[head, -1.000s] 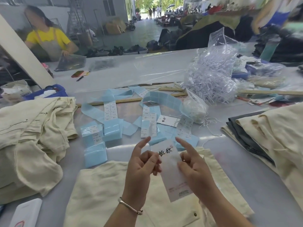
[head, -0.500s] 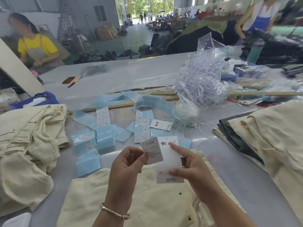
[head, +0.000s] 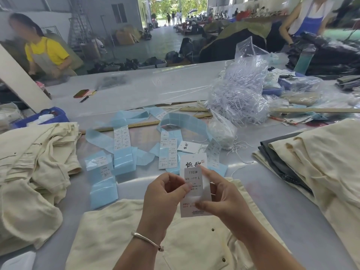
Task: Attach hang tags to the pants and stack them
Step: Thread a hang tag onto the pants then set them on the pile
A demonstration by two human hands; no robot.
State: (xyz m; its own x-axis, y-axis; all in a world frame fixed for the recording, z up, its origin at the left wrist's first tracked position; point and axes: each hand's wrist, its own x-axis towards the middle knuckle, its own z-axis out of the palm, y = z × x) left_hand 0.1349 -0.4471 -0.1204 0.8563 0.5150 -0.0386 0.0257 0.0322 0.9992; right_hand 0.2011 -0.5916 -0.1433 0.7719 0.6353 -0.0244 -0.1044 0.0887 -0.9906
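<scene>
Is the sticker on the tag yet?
Yes. The sticker lies on the tag, which both hands hold, left and right.

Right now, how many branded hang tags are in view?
2. Held hang tag: pinched between left hand and right hand. Loose hang tag: flat on the table just beyond it. More may hide under the blue label strips.

A white hang tag (head: 195,184) stands upright at lower centre of the frame, black brush characters at its top, a grey sticker reading "1103#" and "L" laid on its face. Below it, cream pants (head: 187,244) lie flat along the bottom edge. More cream pants are heaped at the left (head: 33,172) and stacked at the right (head: 321,164).
</scene>
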